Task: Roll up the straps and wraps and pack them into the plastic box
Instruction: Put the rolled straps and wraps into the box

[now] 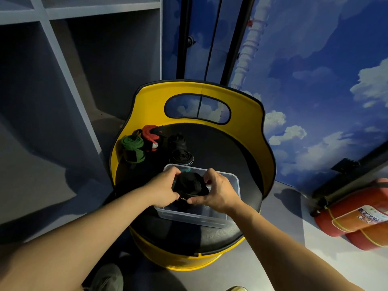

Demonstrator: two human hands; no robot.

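Note:
A clear plastic box (232, 186) sits on the black seat of a yellow barrel chair (218, 148). Above the box, my left hand (162, 189) and my right hand (216, 192) both grip a rolled black wrap (190, 185), fingers curled around its sides. A bit of teal fabric (186, 170) shows inside the box behind the roll. Behind the box lie a green rolled wrap (132, 148), a red wrap (150, 137) and two black rolled wraps (180, 150).
Grey shelving (63, 59) stands at the left. A red fire extinguisher (354, 215) lies on the floor at the right, against a wall painted with sky and clouds. My shoe (109, 276) shows near the bottom edge.

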